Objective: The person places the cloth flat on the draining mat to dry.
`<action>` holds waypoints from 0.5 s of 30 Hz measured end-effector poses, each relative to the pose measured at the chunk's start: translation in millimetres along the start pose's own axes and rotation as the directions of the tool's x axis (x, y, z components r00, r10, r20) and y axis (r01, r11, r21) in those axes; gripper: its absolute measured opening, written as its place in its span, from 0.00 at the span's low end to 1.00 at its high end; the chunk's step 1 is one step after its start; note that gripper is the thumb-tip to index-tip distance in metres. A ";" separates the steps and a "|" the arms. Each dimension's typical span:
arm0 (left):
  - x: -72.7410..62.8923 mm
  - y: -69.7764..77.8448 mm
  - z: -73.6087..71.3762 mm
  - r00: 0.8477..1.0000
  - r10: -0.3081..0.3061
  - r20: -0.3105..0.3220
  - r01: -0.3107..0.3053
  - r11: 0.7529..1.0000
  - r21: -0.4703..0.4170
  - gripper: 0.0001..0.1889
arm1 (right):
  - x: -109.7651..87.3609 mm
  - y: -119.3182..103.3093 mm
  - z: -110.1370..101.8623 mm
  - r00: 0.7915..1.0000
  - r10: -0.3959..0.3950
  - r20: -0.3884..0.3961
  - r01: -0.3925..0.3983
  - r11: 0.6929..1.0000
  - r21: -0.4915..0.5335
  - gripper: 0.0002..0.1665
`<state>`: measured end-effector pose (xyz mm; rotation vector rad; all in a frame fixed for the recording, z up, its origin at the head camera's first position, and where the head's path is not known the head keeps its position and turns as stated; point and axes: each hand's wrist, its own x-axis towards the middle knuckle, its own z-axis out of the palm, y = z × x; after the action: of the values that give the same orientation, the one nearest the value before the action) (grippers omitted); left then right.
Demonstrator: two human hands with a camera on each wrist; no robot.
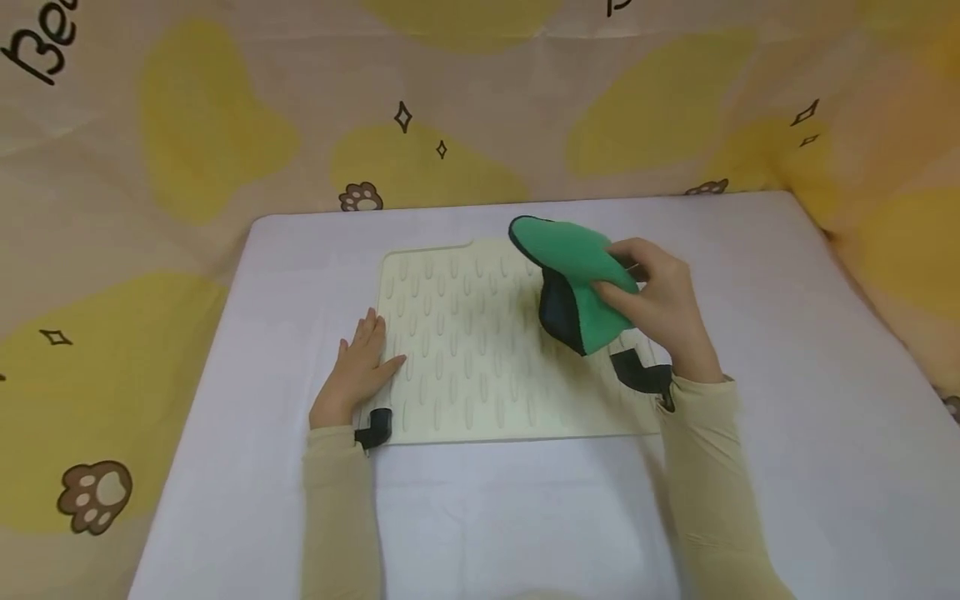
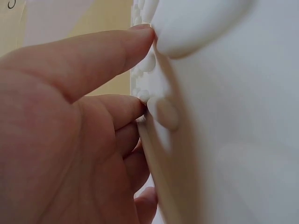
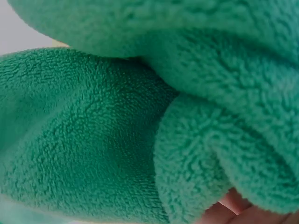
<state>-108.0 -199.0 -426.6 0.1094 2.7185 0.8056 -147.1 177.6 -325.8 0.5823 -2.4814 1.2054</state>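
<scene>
A cream mat with rows of raised oval bumps lies flat on the table. My left hand rests on its left edge with fingers extended and thumb spread over the bumps; the left wrist view shows the fingertips touching the mat's surface. Above the right part of the mat, my right hand pinches a folded green cloth with dark edging and a dark underside. The cloth's fluffy pile fills most of the right wrist view, where only a bit of the fingers shows.
The table has a white cover, seen on all sides of the mat. Behind and beside it hangs a patterned yellow and beige curtain. Dark wrist straps sit at both cuffs.
</scene>
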 end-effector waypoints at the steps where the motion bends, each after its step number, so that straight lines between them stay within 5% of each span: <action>1: 0.5 0.9 0.1 1.000 0.001 -0.001 -0.001 1.000 0.002 0.39 | 3.6 -3.0 4.0 1.000 -0.009 0.023 0.009 1.000 -0.001 0.17; 15: 5.2 3.6 3.7 1.000 -0.001 -0.009 0.001 1.000 0.028 0.39 | 32.2 -38.2 36.1 0.973 -0.174 0.151 0.177 0.984 -0.006 0.16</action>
<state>-111.9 -193.3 -429.0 0.1104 2.7381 0.7701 -160.1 120.2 -307.2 0.8981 -2.4965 1.1060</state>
